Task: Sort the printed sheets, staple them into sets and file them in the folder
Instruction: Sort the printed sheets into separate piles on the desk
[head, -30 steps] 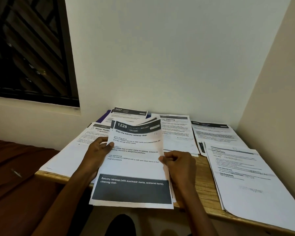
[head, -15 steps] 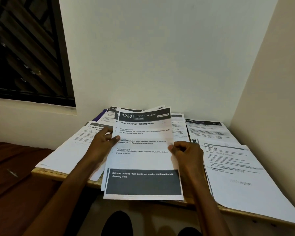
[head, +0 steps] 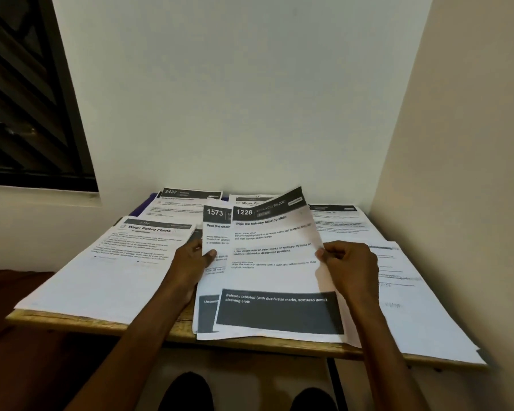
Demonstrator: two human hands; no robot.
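White printed sheet headed 1228 (head: 275, 262) is lifted off the stack, its right edge pinched by the right hand (head: 349, 269). Under it lies the white sheet headed 1573 (head: 215, 232), whose left edge the left hand (head: 192, 264) holds with thumb on top. Both sit at the front of the pale wooden worktop (head: 72, 320), among other printed sheets (head: 125, 262).

In front of me a wooden table (head: 250, 344) stands in a corner of pale walls (head: 235, 99); a dark window (head: 27, 99) is at left.
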